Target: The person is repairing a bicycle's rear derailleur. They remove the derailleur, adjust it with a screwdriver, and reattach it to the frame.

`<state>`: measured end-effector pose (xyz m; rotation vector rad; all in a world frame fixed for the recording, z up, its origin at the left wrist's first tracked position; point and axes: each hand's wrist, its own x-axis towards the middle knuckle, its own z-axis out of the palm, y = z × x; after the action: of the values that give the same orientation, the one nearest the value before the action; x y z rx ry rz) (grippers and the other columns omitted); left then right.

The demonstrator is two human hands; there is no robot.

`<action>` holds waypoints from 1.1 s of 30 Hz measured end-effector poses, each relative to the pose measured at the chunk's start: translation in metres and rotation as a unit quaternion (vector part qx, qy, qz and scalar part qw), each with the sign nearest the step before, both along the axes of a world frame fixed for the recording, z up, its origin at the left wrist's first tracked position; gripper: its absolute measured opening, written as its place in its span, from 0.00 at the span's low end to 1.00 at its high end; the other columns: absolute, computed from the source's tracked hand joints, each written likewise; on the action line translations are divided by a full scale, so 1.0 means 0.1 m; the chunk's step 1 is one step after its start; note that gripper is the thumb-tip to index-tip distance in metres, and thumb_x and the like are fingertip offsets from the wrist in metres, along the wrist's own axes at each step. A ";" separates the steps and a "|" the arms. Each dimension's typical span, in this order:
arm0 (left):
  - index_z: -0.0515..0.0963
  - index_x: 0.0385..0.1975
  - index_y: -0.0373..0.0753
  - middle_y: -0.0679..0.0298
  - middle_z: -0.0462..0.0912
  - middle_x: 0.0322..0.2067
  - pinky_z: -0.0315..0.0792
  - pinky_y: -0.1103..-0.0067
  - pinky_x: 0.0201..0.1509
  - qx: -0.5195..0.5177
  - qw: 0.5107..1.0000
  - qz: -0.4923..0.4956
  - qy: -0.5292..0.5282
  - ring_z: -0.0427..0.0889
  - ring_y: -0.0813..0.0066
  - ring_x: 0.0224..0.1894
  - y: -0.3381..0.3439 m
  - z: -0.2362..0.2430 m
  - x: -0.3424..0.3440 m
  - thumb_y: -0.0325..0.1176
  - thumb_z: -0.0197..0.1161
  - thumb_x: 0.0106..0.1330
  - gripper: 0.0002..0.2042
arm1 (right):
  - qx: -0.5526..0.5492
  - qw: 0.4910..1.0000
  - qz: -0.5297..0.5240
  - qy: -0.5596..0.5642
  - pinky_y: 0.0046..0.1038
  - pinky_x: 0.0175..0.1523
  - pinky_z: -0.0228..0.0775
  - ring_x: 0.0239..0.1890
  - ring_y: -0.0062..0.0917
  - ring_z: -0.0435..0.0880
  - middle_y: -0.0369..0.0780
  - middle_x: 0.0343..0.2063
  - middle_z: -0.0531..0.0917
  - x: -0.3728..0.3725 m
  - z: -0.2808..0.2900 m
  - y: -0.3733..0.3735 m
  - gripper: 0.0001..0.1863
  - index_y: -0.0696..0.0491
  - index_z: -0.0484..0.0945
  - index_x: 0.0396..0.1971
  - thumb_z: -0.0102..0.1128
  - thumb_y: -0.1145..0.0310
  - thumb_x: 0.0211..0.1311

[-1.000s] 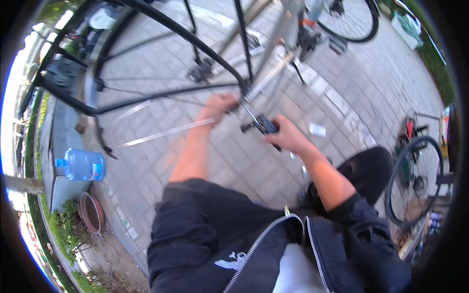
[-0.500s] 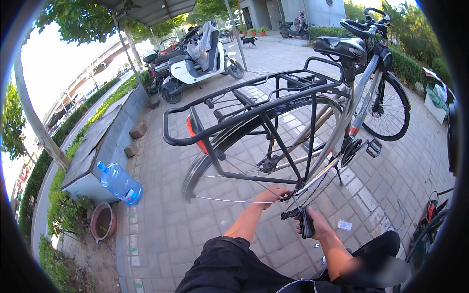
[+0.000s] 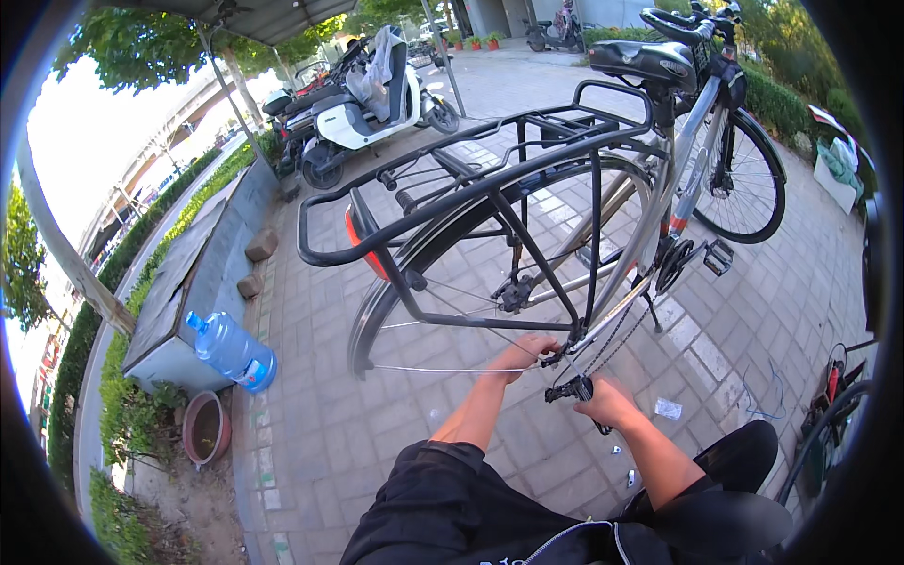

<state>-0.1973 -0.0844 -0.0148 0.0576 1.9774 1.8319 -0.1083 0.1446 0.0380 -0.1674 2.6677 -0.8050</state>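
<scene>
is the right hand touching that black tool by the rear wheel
Touching. The head view shows the right hand wrapped round the black tool, with no gap between them, just below the bicycle's rear axle.

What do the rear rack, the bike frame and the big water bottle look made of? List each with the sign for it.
Rear rack: thin black tubing, probably painted metal, with a dull sheen.
Bike frame: silvery tubes, likely bare or painted metal, catching light.
Water bottle: see-through blue plastic with a blue cap, lying on its side.
</scene>
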 end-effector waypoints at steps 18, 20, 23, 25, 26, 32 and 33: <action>0.83 0.46 0.36 0.61 0.84 0.45 0.64 0.71 0.56 -0.003 0.999 0.018 -0.031 0.77 0.71 0.49 0.02 0.26 0.08 0.49 0.56 0.70 0.21 | -0.262 0.955 -0.027 -0.135 0.31 0.47 0.73 0.41 0.31 0.83 0.46 0.38 0.85 -0.25 -0.22 0.07 0.27 0.64 0.82 0.43 0.70 0.55 0.52; 0.83 0.45 0.36 0.60 0.84 0.45 0.64 0.70 0.57 -0.010 1.000 0.017 -0.023 0.77 0.70 0.49 0.04 0.28 0.07 0.50 0.55 0.70 0.22 | -0.163 0.985 -0.041 -0.026 0.33 0.45 0.75 0.37 0.35 0.85 0.49 0.33 0.86 -0.26 -0.22 0.03 0.27 0.65 0.82 0.37 0.74 0.56 0.47; 0.83 0.45 0.36 0.62 0.84 0.45 0.63 0.75 0.51 0.011 0.999 0.016 -0.038 0.77 0.74 0.48 0.06 0.28 0.04 0.47 0.57 0.70 0.19 | -0.035 0.999 -0.023 -0.031 0.33 0.46 0.75 0.38 0.37 0.86 0.50 0.34 0.86 -0.31 -0.10 -0.03 0.28 0.66 0.82 0.37 0.73 0.54 0.47; 0.83 0.44 0.37 0.63 0.84 0.45 0.63 0.75 0.51 0.020 0.999 0.018 -0.040 0.77 0.75 0.48 0.08 0.25 0.01 0.47 0.58 0.70 0.19 | -0.004 0.996 0.008 0.088 0.35 0.42 0.74 0.34 0.34 0.84 0.47 0.33 0.84 -0.32 -0.26 -0.01 0.29 0.65 0.81 0.41 0.73 0.53 0.50; 0.83 0.44 0.37 0.63 0.84 0.45 0.63 0.75 0.51 0.025 0.999 0.019 -0.041 0.77 0.75 0.47 0.10 0.23 -0.01 0.47 0.58 0.69 0.18 | 0.013 0.989 0.023 0.147 0.36 0.41 0.74 0.32 0.33 0.83 0.46 0.32 0.83 -0.32 -0.32 0.00 0.30 0.64 0.80 0.43 0.72 0.52 0.52; 0.85 0.43 0.41 0.64 0.85 0.45 0.63 0.70 0.53 0.025 0.999 0.016 -0.033 0.76 0.74 0.50 0.02 0.15 0.01 0.49 0.58 0.69 0.18 | -0.206 0.971 -0.078 -0.095 0.36 0.55 0.71 0.51 0.37 0.82 0.53 0.45 0.84 -0.29 -0.14 -0.03 0.27 0.64 0.80 0.46 0.60 0.52 0.62; 0.85 0.44 0.41 0.64 0.85 0.45 0.63 0.69 0.54 0.026 0.999 0.014 -0.031 0.76 0.74 0.51 0.06 0.18 -0.02 0.50 0.58 0.69 0.19 | -0.254 0.961 -0.063 -0.089 0.35 0.56 0.70 0.52 0.37 0.82 0.54 0.46 0.83 -0.34 -0.28 0.05 0.27 0.63 0.80 0.47 0.58 0.52 0.63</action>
<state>-0.1990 -0.0780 0.0034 -0.0103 1.8981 1.8791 -0.1420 0.1498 0.0104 -0.0447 2.2702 -1.4630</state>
